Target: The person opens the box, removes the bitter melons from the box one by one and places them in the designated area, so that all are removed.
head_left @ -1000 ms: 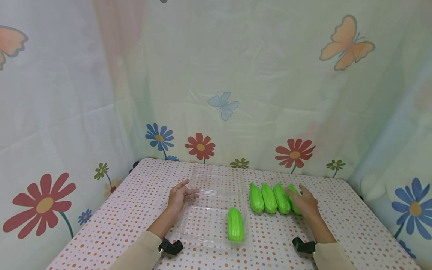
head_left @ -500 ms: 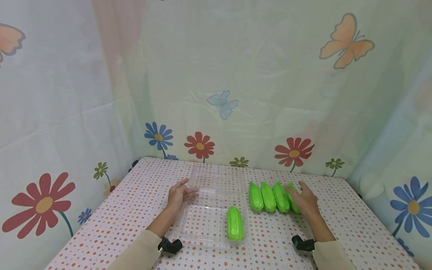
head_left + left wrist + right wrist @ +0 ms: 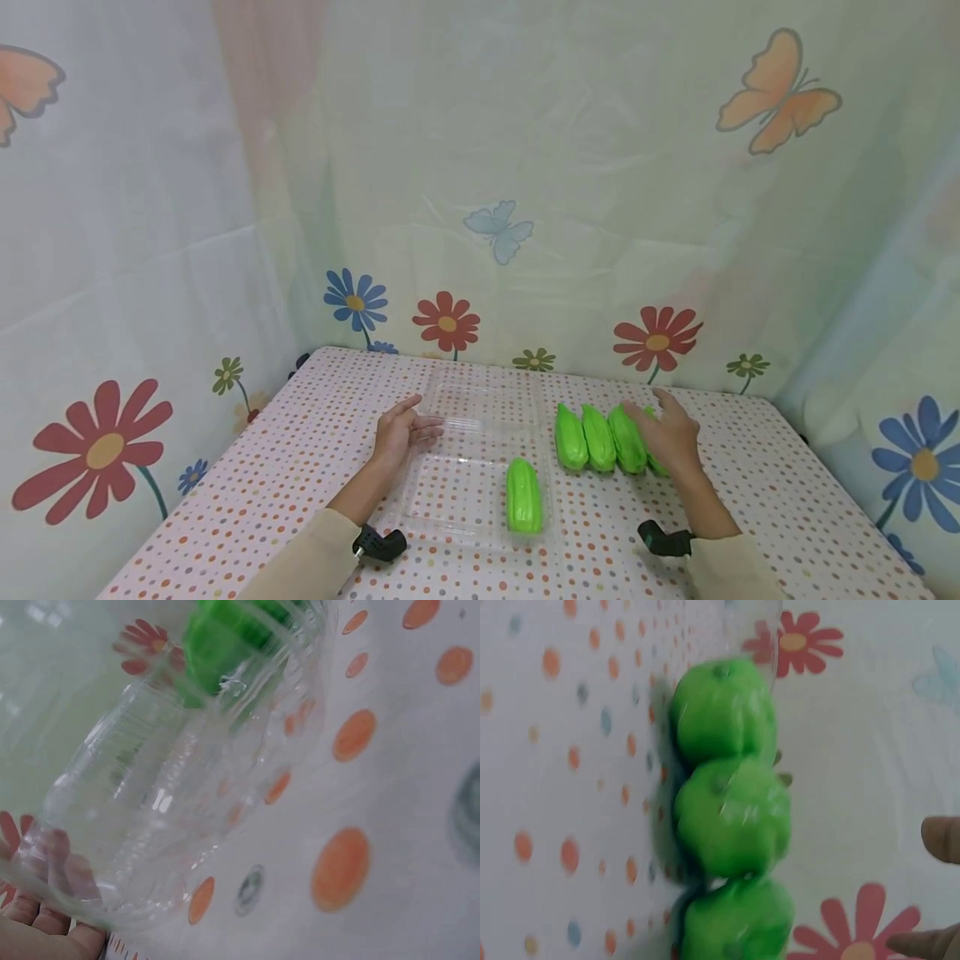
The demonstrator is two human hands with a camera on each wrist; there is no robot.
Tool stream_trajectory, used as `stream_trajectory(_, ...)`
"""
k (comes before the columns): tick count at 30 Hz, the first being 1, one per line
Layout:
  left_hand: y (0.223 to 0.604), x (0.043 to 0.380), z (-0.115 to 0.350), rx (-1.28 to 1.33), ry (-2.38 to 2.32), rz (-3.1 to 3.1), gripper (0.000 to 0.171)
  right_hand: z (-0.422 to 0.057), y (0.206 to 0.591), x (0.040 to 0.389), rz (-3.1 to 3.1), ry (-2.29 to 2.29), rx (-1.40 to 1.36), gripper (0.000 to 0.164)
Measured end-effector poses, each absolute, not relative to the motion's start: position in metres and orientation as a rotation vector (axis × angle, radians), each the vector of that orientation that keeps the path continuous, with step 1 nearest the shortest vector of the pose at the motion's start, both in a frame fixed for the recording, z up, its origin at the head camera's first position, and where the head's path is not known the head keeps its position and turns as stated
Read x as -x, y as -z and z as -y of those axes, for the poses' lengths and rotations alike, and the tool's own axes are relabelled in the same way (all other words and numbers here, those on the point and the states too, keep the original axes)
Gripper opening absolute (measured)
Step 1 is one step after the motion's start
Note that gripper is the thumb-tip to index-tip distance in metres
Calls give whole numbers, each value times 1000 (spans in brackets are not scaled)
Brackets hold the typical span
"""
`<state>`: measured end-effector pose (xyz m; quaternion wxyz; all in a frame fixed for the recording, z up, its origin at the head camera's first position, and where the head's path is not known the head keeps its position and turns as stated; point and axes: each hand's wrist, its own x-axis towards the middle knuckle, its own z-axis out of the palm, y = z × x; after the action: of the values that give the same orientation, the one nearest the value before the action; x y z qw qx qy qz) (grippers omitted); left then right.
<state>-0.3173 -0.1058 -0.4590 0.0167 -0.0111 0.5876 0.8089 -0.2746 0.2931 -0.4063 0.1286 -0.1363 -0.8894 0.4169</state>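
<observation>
A clear plastic clamshell box (image 3: 480,431) lies with its lid folded back. One bright green ribbed gourd (image 3: 523,496) lies inside along the right wall. My left hand (image 3: 399,435) is at the box's left side, fingers extended; in the left wrist view the fingers (image 3: 49,919) show against the clear wall. Several similar green gourds (image 3: 599,439) lie side by side right of the box. My right hand (image 3: 669,432) hovers over the rightmost one and partly hides it. In the right wrist view a thumb and finger are spread, apart from the gourds (image 3: 731,817).
A dotted cloth covers the table (image 3: 300,467). Behind and at both sides hangs a curtain (image 3: 570,167) printed with flowers and butterflies. Black cameras are strapped at the left wrist (image 3: 381,543) and right wrist (image 3: 663,539).
My right hand has shifted slightly left and upward over the rightmost gourds, covering more of the end one. The left hand, box and gourds stay where they were.
</observation>
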Motion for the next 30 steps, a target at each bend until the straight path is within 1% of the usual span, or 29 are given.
stream_trajectory(11,460,318,106,42,-2520,-1823,60,-251,379,261,2594,-1192,298,80)
stream_trajectory(23,459,319,107,35,-2505,-1821,60,-220,353,253,2699,-1158,141,83)
stream_trajectory(30,458,317,108,38,-2490,-1826,61,-204,349,248,2784,-1157,49,84)
